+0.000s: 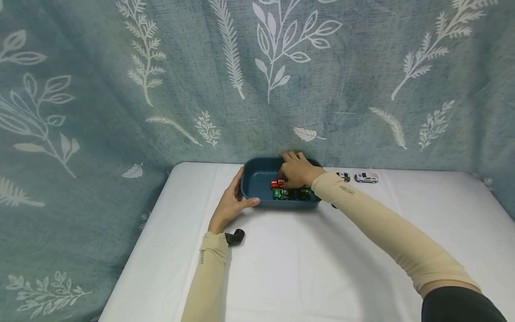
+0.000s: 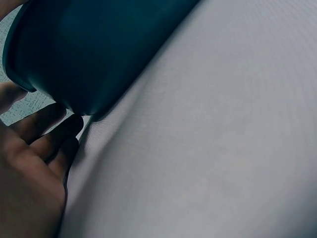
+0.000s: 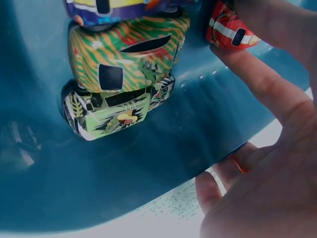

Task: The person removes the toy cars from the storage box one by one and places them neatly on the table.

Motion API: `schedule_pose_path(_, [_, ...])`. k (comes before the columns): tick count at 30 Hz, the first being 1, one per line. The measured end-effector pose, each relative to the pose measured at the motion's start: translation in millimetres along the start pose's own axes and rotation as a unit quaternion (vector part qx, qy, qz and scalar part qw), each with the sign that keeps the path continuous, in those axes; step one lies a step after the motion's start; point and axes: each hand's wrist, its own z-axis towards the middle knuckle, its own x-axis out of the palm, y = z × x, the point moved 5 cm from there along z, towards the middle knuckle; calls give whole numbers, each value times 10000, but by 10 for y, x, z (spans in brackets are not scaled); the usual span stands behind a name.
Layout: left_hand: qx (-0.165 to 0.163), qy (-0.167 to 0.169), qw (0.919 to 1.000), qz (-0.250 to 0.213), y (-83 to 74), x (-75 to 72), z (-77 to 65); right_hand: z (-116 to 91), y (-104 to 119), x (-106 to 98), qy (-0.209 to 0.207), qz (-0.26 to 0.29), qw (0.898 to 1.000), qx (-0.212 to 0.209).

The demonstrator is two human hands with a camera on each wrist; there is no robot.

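A dark blue plastic bin (image 1: 257, 172) stands at the back of the table. My left hand (image 1: 231, 203) holds its left end, thumb along the front and fingers round the side; the left wrist view shows fingertips against the bin's wall. Reaching inside the bin, my right hand (image 1: 297, 171) pinches a red toy car with a white stripe (image 3: 225, 29) between thumb and finger. Beside it in the bin are a green toy car (image 1: 280, 193), an orange-and-green striped toy car (image 3: 129, 54), a pale green one (image 3: 116, 111) and a purple one (image 3: 114, 10). My right hand and forearm hide part of the bin.
To the right of the bin, a white toy car (image 1: 366, 177) and a green-and-white toy car (image 1: 344, 176) stand on the white-covered table (image 1: 281, 268). A small dark thing (image 1: 334, 206) peeks out under the right sleeve. A leaf-patterned curtain (image 1: 181, 80) hangs behind.
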Motion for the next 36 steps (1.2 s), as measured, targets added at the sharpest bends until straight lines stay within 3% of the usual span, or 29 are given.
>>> schedule_pose_path(8, [-52, -4, 10000, 1, 4, 8, -9, -10, -2, 20, -59, -115, 9998, -132])
schedule_pose_path(13, [-30, 3, 10000, -12, 9, 29, -3, -23, -47, 31, -91, 98, 9996, -235])
schedule_pose_path(21, [-48, -63, 9998, 155, -18, 1, -17, -130, -73, -144, -710, 328, 9959, -461])
schedule_pose_path(29, [-80, -184, 9993, 304, -60, -19, -14, -413, -144, -303, -1120, 326, 9917, -532])
schedule_pose_path(36, [-136, -69, 9993, 330, -27, 40, -46, -849, -435, -304, -1339, 227, 9895, -500])
